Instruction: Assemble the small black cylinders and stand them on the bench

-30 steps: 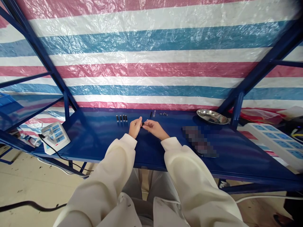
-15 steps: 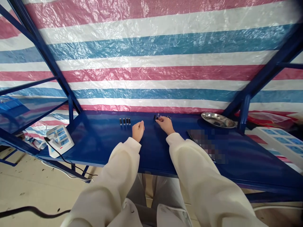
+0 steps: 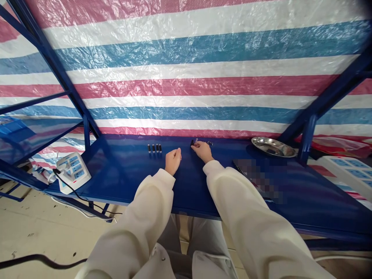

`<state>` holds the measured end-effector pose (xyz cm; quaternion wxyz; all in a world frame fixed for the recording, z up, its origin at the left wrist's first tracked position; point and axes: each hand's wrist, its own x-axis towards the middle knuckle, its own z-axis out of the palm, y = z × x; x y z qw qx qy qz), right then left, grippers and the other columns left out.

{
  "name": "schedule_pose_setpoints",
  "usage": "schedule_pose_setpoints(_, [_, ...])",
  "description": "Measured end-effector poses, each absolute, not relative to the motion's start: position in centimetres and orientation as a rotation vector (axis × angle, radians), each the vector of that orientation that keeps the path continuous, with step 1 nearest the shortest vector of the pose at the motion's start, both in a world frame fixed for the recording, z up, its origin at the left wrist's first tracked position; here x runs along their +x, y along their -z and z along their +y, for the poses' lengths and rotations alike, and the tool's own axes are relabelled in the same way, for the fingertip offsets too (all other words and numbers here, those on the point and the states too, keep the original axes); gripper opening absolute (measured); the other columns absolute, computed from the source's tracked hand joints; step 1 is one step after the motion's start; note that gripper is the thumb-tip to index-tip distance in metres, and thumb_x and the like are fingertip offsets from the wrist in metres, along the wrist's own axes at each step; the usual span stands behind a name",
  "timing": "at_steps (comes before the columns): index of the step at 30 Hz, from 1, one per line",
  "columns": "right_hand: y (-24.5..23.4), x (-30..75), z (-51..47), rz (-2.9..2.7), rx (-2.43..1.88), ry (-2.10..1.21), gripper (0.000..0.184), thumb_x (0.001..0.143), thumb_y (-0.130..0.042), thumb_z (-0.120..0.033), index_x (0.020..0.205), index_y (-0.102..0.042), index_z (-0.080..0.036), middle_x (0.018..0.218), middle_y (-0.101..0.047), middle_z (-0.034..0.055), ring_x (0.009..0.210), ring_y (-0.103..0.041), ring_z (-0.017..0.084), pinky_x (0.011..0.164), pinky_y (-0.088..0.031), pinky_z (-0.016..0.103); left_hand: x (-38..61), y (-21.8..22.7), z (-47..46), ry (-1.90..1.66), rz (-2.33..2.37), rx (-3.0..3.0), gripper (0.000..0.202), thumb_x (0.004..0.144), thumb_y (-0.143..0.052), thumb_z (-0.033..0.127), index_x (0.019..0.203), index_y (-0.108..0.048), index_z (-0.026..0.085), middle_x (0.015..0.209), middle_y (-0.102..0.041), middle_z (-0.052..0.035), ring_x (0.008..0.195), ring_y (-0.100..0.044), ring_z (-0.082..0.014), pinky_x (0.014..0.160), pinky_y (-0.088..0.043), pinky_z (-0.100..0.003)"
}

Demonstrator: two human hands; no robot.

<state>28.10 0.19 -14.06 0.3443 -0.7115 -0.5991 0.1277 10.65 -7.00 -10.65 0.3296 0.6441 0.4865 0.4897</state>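
My left hand (image 3: 173, 160) rests on the blue shelf (image 3: 122, 174) with its fingers curled into a loose fist; whether it holds anything I cannot see. My right hand (image 3: 202, 150) reaches to the back of the shelf, fingers pinched among some small dark parts (image 3: 208, 143) and a small black cylinder (image 3: 192, 143). A row of several small black cylinders (image 3: 154, 148) stands upright to the left of my left hand, apart from it.
A round metal dish (image 3: 273, 147) sits at the back right beside a blue upright post (image 3: 305, 139). A white power strip (image 3: 72, 170) with a black cable lies at the shelf's left end. A striped tarpaulin (image 3: 186, 69) hangs behind.
My hands were together in front of me, with a small dark piece between them. The right hand has since reached back to the small parts; the left stayed near, fingers curled.
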Motion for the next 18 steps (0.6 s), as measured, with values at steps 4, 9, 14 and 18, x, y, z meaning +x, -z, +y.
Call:
schedule_pose_setpoints(4, [14.4, 28.6, 0.6, -1.592, -1.832, -0.361, 0.01, 0.073, -0.062, -0.027, 0.074, -0.064, -0.017, 0.07, -0.067, 0.0051, 0.069, -0.063, 0.018, 0.067, -0.045, 0.028, 10.6, 10.7, -7.0, -1.285, 1.261, 1.686, 0.047, 0.087, -0.037, 0.043, 0.047, -0.042, 0.019, 0.044, -0.04, 0.0023, 0.049, -0.045, -0.0112, 0.055, -0.036, -0.025])
schedule_pose_setpoints(9, [14.8, 29.3, 0.9, -1.611, -1.887, -0.347, 0.003, 0.07, -0.062, -0.016, 0.072, -0.064, -0.014, 0.076, -0.068, 0.0084, 0.074, -0.064, 0.019, 0.071, -0.046, 0.028, 10.7, 10.6, -7.0, -1.287, 1.246, 1.689, 0.047, 0.087, -0.037, 0.042, 0.047, -0.042, 0.019, 0.044, -0.041, 0.0022, 0.05, -0.045, -0.0113, 0.055, -0.035, -0.025])
schedule_pose_setpoints(14, [14.8, 29.1, 0.7, -1.554, -1.913, -0.347, 0.009, 0.072, -0.063, -0.019, 0.077, -0.067, -0.013, 0.083, -0.07, 0.0121, 0.082, -0.065, 0.022, 0.075, -0.047, 0.03, 10.7, 10.7, -7.1, -1.297, 1.254, 1.696, 0.047, 0.087, -0.037, 0.041, 0.047, -0.041, 0.019, 0.044, -0.041, 0.0024, 0.05, -0.045, -0.0111, 0.057, -0.035, -0.025])
schedule_pose_setpoints(18, [14.8, 28.9, 0.7, -1.509, -1.911, -0.316, 0.01, 0.071, -0.065, -0.022, 0.075, -0.068, -0.013, 0.082, -0.071, 0.0118, 0.082, -0.066, 0.023, 0.074, -0.047, 0.029, 10.7, 10.6, -7.1, -1.298, 1.258, 1.699, 0.047, 0.088, -0.037, 0.04, 0.047, -0.042, 0.018, 0.045, -0.041, 0.0023, 0.05, -0.045, -0.0109, 0.057, -0.036, -0.025])
